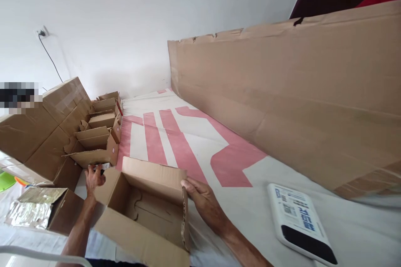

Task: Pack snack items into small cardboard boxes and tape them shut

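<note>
an open cardboard box (142, 238) is sitting between the two hands, over the printed cloth (239, 212). the right hand (205, 201) is pinching the rim at its far right corner. the left hand (94, 181) is curling its fingers beside the nearest box of the row (90, 157); whether it is grasping anything, i cannot tell. the open box is looking light and fairly stiff, its flaps probably bending easily, so the corners are offering the surest hold.

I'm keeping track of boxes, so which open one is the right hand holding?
The large box at bottom centre: the right hand grips its right edge. The row boxes farther left stand apart from that hand.
</note>
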A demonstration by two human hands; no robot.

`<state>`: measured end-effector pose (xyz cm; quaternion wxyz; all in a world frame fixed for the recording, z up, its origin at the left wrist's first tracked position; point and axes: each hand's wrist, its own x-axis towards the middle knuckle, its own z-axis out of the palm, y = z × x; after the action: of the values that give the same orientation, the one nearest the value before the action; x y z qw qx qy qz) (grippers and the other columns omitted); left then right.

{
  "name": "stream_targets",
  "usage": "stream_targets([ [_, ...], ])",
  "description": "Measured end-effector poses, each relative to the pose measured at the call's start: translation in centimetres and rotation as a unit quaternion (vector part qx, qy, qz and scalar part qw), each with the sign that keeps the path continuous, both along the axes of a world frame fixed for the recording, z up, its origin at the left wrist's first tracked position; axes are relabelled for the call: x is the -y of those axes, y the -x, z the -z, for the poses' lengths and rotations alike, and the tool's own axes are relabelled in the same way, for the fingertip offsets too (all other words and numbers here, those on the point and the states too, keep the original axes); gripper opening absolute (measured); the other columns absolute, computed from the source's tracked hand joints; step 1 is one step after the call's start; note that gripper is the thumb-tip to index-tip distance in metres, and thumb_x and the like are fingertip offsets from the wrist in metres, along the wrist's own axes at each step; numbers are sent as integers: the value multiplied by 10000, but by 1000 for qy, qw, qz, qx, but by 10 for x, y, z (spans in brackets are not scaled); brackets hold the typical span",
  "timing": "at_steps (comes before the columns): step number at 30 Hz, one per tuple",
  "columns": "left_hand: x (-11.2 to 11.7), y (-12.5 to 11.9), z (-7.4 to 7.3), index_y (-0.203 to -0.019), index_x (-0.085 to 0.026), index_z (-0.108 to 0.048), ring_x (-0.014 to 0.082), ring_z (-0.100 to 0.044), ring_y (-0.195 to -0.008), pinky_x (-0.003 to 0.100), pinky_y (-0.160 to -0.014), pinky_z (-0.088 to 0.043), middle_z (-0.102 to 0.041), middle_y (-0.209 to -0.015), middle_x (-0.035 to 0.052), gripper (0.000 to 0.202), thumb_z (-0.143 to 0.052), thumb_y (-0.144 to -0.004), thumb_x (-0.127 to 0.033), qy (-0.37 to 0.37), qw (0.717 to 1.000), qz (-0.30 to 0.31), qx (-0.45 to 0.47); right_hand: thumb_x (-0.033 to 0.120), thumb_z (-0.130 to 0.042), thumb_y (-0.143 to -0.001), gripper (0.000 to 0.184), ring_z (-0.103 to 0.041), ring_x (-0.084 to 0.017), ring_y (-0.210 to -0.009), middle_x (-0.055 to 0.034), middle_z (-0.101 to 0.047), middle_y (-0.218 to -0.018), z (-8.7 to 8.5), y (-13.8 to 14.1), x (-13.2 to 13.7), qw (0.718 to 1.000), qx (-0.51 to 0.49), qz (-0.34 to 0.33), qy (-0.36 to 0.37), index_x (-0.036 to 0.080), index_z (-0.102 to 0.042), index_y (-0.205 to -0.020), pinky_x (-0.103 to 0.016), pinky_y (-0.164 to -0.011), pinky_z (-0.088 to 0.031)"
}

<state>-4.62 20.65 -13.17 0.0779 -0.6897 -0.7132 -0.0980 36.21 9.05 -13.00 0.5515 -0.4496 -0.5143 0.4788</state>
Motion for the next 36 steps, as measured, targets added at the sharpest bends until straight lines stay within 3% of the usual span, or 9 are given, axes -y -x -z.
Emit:
stream_targets([
  [6,-21,5,11,-1315,-262,-742,364,-627,-1165,483,-940,-591,-675,-1300,140,428,-648,-910,-161,-61,998,-18,-27,797,-512,-973,628,-503,-211,-713,-15,-549,-669,29,4,-5,999,-46,14,17,241,-589,-691,-333,-679,-492],
  [9,-32,5,14,-1321,-258,-745,381,-629,-1209,485,-963,-592,-659,-1344,148,434,-632,-922,-134,-61,998,-24,-22,804,-527,-959,634,-478,-197,-697,-7,-542,-666,35,8,-5,997,-64,14,27,238,-564,-675,-325,-658,-470],
  [15,-59,-4,8,-1372,-244,-713,378,-605,-1260,491,-1054,-562,-615,-1439,167,403,-625,-983,-189,-50,998,-22,-3,770,-575,-946,602,-522,-222,-722,-19,-577,-665,30,8,-5,995,-91,-10,34,236,-620,-674,-347,-719,-500],
  [19,-82,-11,3,-1382,-231,-696,370,-569,-1286,470,-987,-579,-587,-1474,175,411,-607,-985,-177,-42,998,-34,9,775,-573,-955,631,-457,-195,-642,-11,-551,-621,28,10,-4,993,-109,-18,32,240,-585,-622,-320,-608,-436],
  [22,-94,-14,-1,-1391,-209,-697,373,-545,-1309,466,-1018,-557,-569,-1498,182,424,-617,-977,-164,-38,999,-30,15,748,-604,-957,611,-418,-183,-620,-6,-540,-613,29,11,-3,992,-121,-14,34,243,-568,-616,-307,-552,-376],
  [32,-95,-18,-15,-1364,-180,-729,393,-564,-1284,499,-1046,-531,-588,-1484,191,433,-660,-938,-154,-29,997,-27,61,704,-672,-917,565,-439,-188,-658,-6,-543,-630,31,12,-2,990,-133,-26,39,239,-562,-617,-304,-590,-395],
  [36,-90,-22,-25,-1286,-178,-763,399,-595,-1293,505,-1091,-513,-641,-1460,199,420,-711,-872,-136,-31,995,-21,95,672,-652,-945,547,-463,-189,-667,-6,-562,-645,22,13,0,993,-120,-15,17,236,-565,-625,-305,-637,-439],
])
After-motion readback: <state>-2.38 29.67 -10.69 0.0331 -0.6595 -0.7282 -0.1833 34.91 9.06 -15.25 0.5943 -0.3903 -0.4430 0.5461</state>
